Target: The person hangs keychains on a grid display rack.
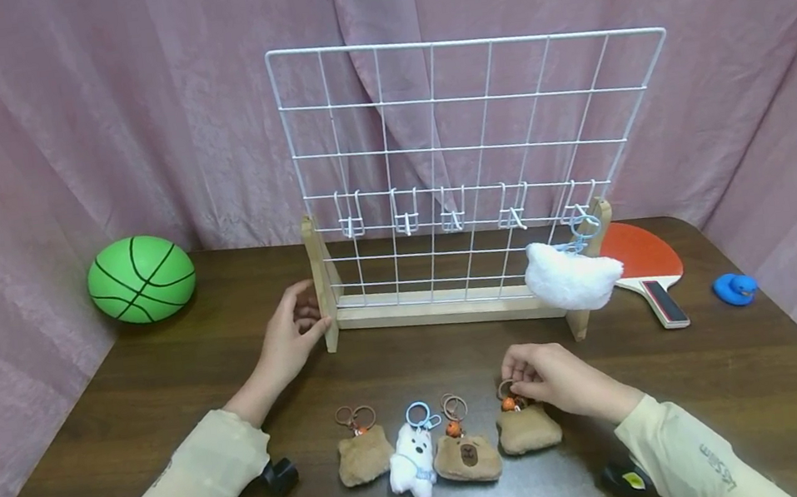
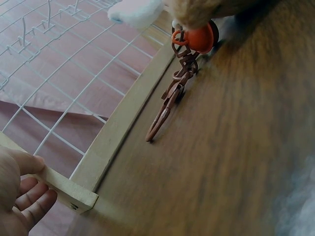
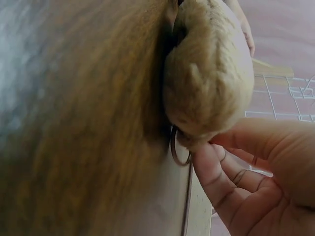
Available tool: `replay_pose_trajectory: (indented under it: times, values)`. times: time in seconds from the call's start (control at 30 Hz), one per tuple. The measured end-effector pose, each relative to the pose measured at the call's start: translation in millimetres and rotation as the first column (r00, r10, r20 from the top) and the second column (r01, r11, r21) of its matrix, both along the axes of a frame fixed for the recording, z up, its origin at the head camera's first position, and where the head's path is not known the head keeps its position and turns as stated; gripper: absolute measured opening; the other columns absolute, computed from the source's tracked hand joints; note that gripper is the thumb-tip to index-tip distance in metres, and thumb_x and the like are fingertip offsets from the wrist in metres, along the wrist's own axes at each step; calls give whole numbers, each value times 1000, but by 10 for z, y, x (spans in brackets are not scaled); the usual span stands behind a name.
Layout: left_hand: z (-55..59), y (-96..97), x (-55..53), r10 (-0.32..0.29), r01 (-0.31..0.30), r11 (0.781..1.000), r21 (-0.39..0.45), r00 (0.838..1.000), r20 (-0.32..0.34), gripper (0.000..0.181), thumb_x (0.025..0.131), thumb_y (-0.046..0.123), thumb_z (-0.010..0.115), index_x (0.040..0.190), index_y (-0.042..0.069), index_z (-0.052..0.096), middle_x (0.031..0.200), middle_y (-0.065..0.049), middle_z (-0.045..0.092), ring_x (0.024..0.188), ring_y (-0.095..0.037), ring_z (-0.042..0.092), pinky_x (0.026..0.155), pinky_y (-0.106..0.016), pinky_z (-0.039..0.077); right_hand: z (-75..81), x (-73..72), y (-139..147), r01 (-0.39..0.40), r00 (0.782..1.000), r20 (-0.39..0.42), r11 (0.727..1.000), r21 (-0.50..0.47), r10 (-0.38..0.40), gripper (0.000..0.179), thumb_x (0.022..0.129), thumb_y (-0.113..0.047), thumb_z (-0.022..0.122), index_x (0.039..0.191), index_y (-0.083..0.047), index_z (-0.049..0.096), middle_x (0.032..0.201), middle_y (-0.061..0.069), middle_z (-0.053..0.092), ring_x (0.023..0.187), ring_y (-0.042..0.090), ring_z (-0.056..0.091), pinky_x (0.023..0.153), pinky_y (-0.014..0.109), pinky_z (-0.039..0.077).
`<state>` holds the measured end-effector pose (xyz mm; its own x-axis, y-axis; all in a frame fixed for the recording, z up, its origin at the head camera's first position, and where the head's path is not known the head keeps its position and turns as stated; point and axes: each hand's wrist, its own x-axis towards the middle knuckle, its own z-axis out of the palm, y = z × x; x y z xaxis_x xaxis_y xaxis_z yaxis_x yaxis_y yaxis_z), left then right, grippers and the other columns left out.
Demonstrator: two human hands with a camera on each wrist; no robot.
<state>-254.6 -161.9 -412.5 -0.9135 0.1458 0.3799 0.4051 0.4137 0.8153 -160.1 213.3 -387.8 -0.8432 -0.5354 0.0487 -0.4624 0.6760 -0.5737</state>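
Brown plush toy [image 1: 530, 433] lies just on the near side of the right hand [image 1: 555, 377], fingers pinching its ringed far end, left hand [image 1: 288, 330] gripping the rack [image 1: 445, 314].

tan plush keychain [image 1: 529, 430], orange bead [image 1: 509, 404], brown ring [image 1: 504, 390]: lies on bench [image 1: 413, 361], rightmost of row of four, ring end toward white wire rack [image 1: 461, 149]. rack stands upright on wooden base [image 1: 444, 310], five hooks [image 1: 406, 225].
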Motion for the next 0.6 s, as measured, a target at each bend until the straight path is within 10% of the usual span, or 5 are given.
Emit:
replay_pose_trajectory:
  times: [0.6]
  values:
    - [33,5,17,-5,5,1000,7,1000,30,62,86,-2,68,139,-3,36,114,-25,56,99,-32,59,77,-11,51,141,59,94,16,995,96,993,-121,-4,5,89,-5,64,93,-5,61,79,2,64,62,6,61,58,24,57]
